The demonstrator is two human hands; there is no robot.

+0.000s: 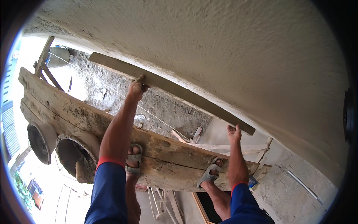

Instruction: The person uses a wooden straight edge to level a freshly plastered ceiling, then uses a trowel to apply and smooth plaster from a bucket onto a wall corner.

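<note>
Rough, grey-beige plastered wall (231, 48) rises beyond the grip and spans the far side. Alongside it lies one long, straight, grey-brown board (190, 96), slanting down from left to right; contact with the wall cannot be confirmed. Left hand (137, 89) is closed on the board's near edge, left of its middle. Right hand (234, 133) holds the same edge close to the right end, fingers narrow about it.

Below the grip, on the near side, a platform of worn brown wooden planks (167, 153) blocks part of the view downward; at least two planks are counted. Two grey sandals (134, 164) are worn on it, one nearer each hand. Two mortar-crusted round buckets (89, 140) sit left of the left forearm, the nearer containing one wooden handle (80, 170). One thin white string (163, 120) crosses below and between the hands, over rough grey ground (179, 115). One pale rod (304, 185) lies well right of the right hand.
</note>
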